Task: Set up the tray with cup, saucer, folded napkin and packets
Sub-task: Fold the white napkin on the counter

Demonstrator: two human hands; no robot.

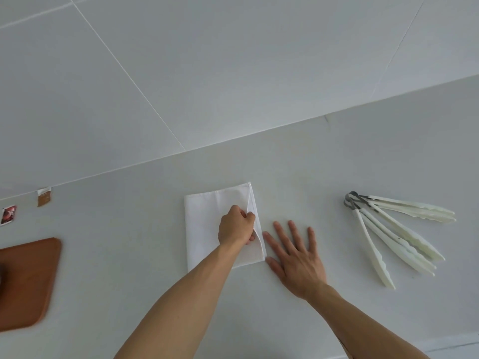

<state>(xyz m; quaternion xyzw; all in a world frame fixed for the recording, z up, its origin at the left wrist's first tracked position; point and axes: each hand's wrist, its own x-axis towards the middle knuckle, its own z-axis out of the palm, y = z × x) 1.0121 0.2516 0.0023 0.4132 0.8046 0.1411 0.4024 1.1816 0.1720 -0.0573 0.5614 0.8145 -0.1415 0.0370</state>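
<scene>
A white cloth napkin [204, 224] lies folded on the white counter, in the middle of the view. My left hand [237, 226] rests on it and pinches its right-hand fold, which lifts slightly off the layer below. Flat on the counter just right of the napkin lies my right hand [295, 257], fingers spread, its thumb touching the napkin's lower right edge. A brown wooden tray [28, 278] sits at the left edge, partly cut off. Two packets lie by the wall at the far left: a brown one [44, 197] and a red-printed one [8, 215].
Several white plastic tongs [394, 234] lie fanned out on the counter to the right. A white tiled wall [181, 73] rises behind the counter. The counter's front edge runs along the lower right corner.
</scene>
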